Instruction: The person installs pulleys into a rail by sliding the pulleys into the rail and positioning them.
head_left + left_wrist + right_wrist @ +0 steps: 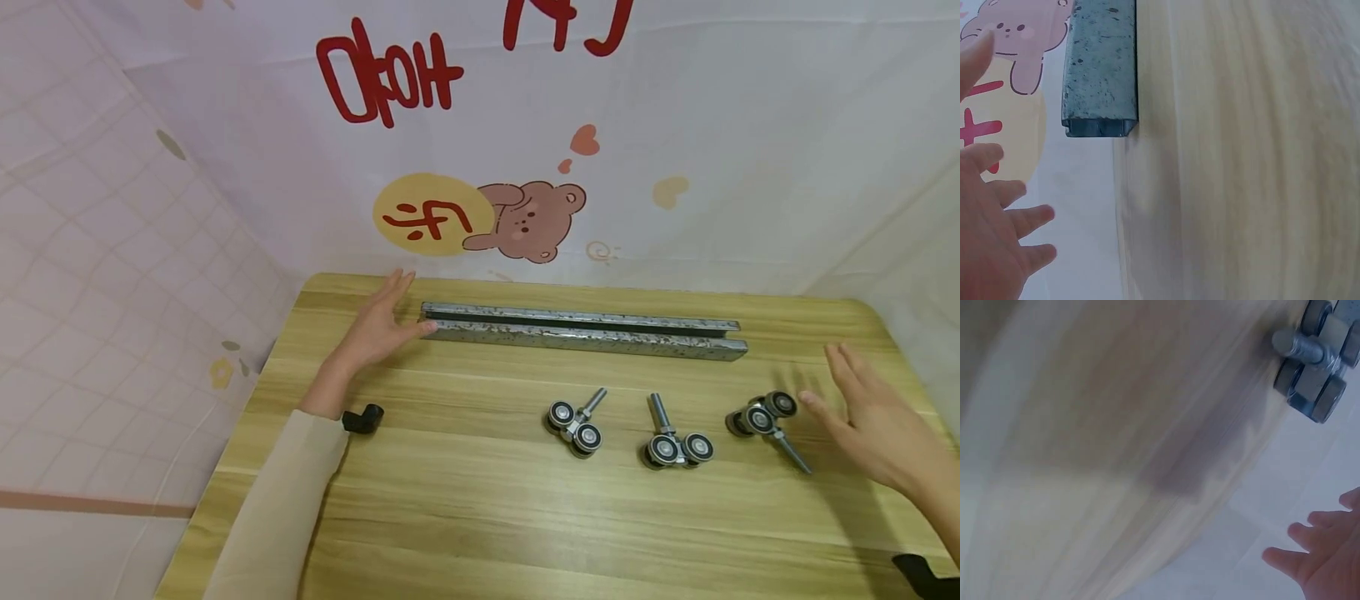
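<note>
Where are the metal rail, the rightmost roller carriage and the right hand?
Metal rail (588,339): head view, on its near lip, around mid-length.
Rightmost roller carriage (760,419): head view, on the face of its nearer wheel.
Right hand (876,429): head view, on its middle.

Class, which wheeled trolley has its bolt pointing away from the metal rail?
The rightmost trolley, nearest the right hand; both other trolleys' bolts point toward the metal rail.
</note>
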Tool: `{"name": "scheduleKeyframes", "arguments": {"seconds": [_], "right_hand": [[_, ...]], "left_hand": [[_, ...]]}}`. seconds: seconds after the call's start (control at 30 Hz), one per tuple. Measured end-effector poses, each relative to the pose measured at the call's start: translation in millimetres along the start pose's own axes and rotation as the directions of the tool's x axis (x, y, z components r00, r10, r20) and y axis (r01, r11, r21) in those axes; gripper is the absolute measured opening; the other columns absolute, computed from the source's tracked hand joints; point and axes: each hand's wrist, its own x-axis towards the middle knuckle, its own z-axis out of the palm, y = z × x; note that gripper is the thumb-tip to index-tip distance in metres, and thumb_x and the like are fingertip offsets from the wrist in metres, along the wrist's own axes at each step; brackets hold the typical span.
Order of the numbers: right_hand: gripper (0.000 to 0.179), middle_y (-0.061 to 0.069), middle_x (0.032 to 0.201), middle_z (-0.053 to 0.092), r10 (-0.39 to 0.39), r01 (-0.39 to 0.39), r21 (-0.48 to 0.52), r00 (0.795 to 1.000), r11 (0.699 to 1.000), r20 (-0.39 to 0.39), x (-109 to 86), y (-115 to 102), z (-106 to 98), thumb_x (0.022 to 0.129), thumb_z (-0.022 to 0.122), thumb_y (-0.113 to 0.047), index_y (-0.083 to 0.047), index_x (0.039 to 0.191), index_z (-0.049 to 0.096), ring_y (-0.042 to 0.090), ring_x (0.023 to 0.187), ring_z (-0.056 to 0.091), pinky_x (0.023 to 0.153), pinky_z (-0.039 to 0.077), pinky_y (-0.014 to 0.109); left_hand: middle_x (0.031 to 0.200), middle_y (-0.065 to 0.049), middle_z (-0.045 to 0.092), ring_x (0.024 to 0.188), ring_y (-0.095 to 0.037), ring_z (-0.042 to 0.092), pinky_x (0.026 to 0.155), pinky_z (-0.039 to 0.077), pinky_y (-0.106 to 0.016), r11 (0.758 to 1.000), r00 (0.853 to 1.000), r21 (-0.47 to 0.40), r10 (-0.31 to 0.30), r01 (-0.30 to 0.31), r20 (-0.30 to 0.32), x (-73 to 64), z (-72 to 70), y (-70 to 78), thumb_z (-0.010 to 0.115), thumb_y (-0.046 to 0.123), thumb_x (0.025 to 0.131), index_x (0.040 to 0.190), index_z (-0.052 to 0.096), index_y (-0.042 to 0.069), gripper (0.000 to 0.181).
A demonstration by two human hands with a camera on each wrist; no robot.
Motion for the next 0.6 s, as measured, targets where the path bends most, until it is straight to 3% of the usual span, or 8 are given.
{"name": "scheduleKeyframes", "arguments": {"seconds": [0.07, 0.2, 0.37, 0.5, 0.6], "right_hand": [[0.086, 0.027, 0.169, -0.015, 0.019, -0.019, -0.006, 0.999, 1.000, 0.029, -4.7, -3.6, -0.6, 0.112, 0.051, -0.032, -0.004, 0.166, -0.011, 0.071, 0.141, 0.014, 0.102, 0.023, 0.083], [0.088, 0.033, 0.168, -0.008, 0.049, -0.050, 0.002, 0.996, 0.999, 0.076, -11.9, -8.6, -1.6, 0.112, 0.051, -0.036, -0.006, 0.166, -0.011, 0.075, 0.127, 0.032, 0.087, 0.034, 0.083], [0.091, 0.047, 0.158, 0.013, 0.093, -0.091, -0.023, 0.985, 0.996, 0.147, -18.6, -8.9, -2.0, 0.111, 0.052, -0.043, -0.002, 0.166, -0.007, 0.076, 0.112, 0.045, 0.074, 0.040, 0.080], [0.095, 0.052, 0.150, 0.025, 0.145, -0.140, -0.040, 0.964, 0.989, 0.223, -22.0, -9.3, -1.7, 0.109, 0.051, -0.052, 0.007, 0.164, 0.001, 0.076, 0.115, 0.042, 0.079, 0.040, 0.081], [0.097, 0.051, 0.143, 0.036, 0.166, -0.158, -0.050, 0.953, 0.986, 0.254, -23.9, -11.4, -1.2, 0.106, 0.053, -0.058, 0.016, 0.159, 0.017, 0.072, 0.114, 0.049, 0.078, 0.043, 0.078]], "left_hand": [[0.176, -0.008, 0.010, 0.159, -0.038, 0.011, 0.121, 0.020, -0.069, 0.999, 1.000, -0.032, -0.017, 0.018, 0.018, 1.0, 1.0, 0.4, 0.077, 0.061, 0.089, 0.170, 0.018, 0.028, 0.106], [0.175, -0.008, 0.014, 0.159, -0.037, 0.014, 0.121, 0.024, -0.066, 0.997, 0.998, -0.062, -0.040, 0.043, 0.056, 1.6, 1.7, 1.5, 0.083, 0.055, 0.087, 0.170, 0.019, 0.025, 0.110], [0.171, -0.011, 0.027, 0.157, -0.035, 0.024, 0.122, 0.028, -0.059, 0.996, 0.993, -0.086, -0.023, 0.033, 0.116, 3.2, 3.9, 1.8, 0.088, 0.040, 0.087, 0.168, 0.026, 0.014, 0.106], [0.169, -0.015, 0.031, 0.154, -0.037, 0.030, 0.121, 0.030, -0.059, 0.998, 0.986, -0.060, -0.003, 0.013, 0.165, 6.1, 6.3, -0.4, 0.088, 0.033, 0.087, 0.167, 0.028, 0.011, 0.103], [0.167, -0.016, 0.033, 0.150, -0.038, 0.037, 0.117, 0.036, -0.058, 0.998, 0.983, -0.063, -0.002, 0.014, 0.182, 6.9, 8.0, -0.9, 0.089, 0.030, 0.087, 0.167, 0.028, 0.008, 0.103]]}}
